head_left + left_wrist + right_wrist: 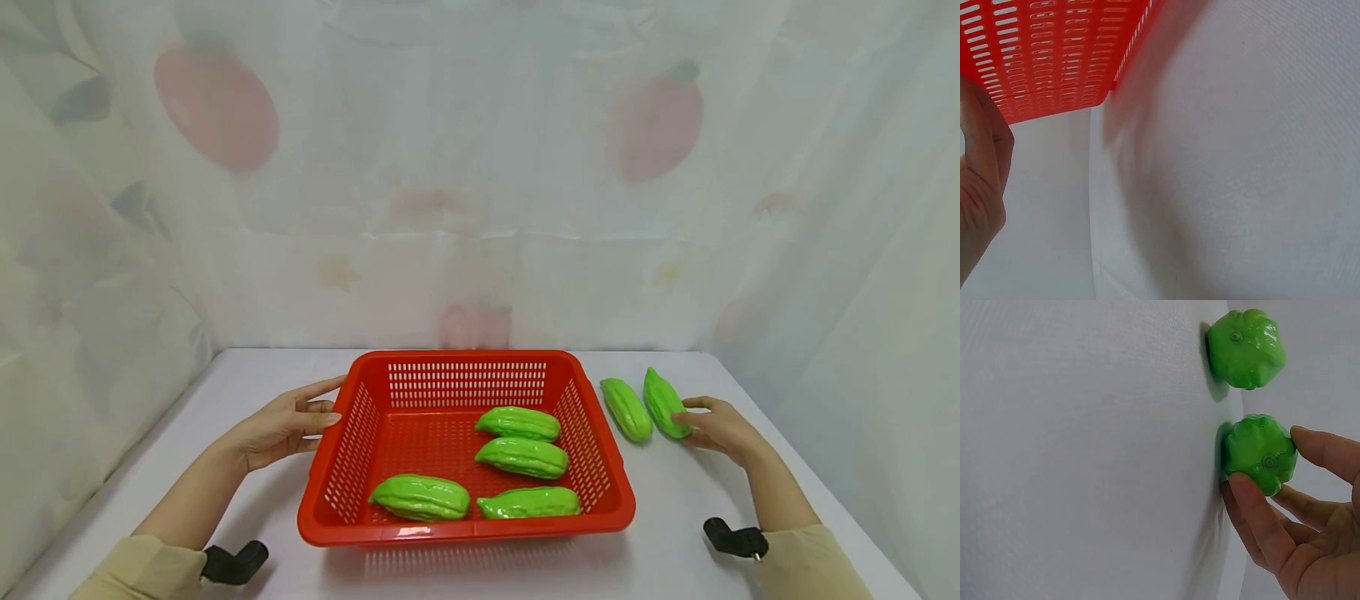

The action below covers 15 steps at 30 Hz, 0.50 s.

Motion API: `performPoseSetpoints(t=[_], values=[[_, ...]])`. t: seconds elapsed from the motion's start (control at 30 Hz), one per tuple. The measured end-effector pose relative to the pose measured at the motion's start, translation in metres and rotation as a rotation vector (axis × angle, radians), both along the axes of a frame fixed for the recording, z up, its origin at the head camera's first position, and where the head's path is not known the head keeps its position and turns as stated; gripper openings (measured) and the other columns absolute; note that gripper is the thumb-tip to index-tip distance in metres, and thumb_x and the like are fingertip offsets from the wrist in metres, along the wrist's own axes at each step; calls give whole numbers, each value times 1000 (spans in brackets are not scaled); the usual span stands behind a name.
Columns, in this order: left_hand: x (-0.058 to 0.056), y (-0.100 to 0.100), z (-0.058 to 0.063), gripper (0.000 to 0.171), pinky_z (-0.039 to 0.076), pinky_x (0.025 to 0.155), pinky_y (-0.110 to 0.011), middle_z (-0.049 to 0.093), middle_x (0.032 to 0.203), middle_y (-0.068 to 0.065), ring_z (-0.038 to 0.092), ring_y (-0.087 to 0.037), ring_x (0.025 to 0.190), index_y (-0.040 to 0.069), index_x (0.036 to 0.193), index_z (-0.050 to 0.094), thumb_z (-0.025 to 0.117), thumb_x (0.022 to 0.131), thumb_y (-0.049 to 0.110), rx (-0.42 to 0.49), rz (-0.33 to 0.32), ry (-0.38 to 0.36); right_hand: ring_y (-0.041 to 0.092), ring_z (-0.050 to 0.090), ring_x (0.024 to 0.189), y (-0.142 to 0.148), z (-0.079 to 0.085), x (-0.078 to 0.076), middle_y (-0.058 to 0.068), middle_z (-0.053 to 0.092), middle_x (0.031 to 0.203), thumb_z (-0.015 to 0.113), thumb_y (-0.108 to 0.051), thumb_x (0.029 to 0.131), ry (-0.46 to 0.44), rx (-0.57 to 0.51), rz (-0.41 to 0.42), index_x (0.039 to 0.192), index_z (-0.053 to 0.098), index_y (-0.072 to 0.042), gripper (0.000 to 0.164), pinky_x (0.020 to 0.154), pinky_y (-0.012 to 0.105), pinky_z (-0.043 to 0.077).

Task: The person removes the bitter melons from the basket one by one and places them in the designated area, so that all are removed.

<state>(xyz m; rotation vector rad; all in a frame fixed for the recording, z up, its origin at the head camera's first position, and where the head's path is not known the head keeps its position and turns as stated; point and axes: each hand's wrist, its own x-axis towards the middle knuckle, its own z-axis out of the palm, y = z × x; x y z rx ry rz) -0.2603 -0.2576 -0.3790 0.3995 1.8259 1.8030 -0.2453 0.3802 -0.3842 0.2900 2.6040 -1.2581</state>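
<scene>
A red plastic basket (465, 527) with slotted walls stands on the table, several glossy green bitter melons (522, 457) lying in it. At its left side my left hand (288, 422) touches the rim and outer wall with fairly straight fingers; the left wrist view shows these fingers (982, 134) against the slotted wall (1054, 56). To the right of the basket, my right hand (716, 429) pinches the near end of a bitter melon (662, 398) between thumb and fingers. That melon (1257, 447) appears to rest on the table in the right wrist view.
Another bitter melon (627, 409) lies between the basket and the held one. The white table (667, 533) is bounded by a pale printed curtain (465, 275) behind and at the sides. A black wrist mount (735, 539) sticks out at the right sleeve, another (236, 564) at the left.
</scene>
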Motion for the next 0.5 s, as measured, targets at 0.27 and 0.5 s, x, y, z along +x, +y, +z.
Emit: performPoseSetpoints(t=[0.27,0.5], values=[[0,1,1,79,60,88,-33,65,106,6,67,-8,98,6,159,2,53,99,11,2,-1,1,17,59,101,-1,2,2,33,42,137,57,-30,98,1,11,-4,146,24,16,74,83,25,60],[0,0,1,79,60,88,-33,66,107,7,68,-8,98,6,159,1,53,100,12,-4,-3,3,21,61,103,-1,1,2,35,40,139,57,-32,98,-6,37,-10,146,26,15,74,82,25,59]])
